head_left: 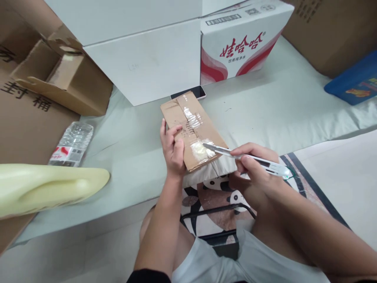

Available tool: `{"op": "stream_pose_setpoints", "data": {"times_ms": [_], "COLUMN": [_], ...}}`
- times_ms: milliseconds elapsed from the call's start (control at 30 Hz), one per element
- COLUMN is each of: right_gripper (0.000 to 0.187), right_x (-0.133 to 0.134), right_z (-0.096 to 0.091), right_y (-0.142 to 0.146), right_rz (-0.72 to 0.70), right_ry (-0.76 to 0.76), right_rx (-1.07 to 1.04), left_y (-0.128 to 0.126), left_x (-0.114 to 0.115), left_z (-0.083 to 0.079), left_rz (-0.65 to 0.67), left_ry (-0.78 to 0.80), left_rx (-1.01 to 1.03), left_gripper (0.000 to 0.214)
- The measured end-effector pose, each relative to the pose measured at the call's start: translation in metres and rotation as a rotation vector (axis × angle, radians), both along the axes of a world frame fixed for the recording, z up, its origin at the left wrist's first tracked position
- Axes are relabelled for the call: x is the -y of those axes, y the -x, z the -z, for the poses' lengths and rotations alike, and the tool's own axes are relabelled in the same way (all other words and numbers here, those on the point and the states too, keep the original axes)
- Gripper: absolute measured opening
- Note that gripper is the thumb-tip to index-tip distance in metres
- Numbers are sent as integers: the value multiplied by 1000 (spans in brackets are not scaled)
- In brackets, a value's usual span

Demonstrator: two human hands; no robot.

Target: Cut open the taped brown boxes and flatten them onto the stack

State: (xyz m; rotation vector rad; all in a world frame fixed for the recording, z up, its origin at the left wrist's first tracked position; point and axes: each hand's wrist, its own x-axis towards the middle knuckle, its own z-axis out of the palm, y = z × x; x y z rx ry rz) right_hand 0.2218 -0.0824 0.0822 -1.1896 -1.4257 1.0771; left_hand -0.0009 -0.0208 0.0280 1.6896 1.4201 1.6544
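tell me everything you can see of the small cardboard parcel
The cardboard parcel is a small flat brown box, creased, sealed with clear tape running along its top and bunched at the near end. It lies on the pale green padded surface, near its front rim. The left hand grips its left edge, fingers on top. The blade tip of a utility knife, held by the right hand, touches the near taped end.
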Motion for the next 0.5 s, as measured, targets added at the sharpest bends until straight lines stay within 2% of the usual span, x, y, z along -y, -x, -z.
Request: {"op": "stream_pose_setpoints", "data": {"times_ms": [300,500], "right_gripper": [28,27], "right_x": [5,9], "right_z": [7,5], "right_y": [-6,-12], "right_rz": [-5,-9], "right_ry": [69,54], "right_rx": [-111,-107], "left_y": [2,1], "left_x": [-2,-4], "left_z": [-1,-1], "left_rz": [2,-9], "left_ry": [-10,-8], "left_rx": [-15,7], "left_gripper": [36,35]}}
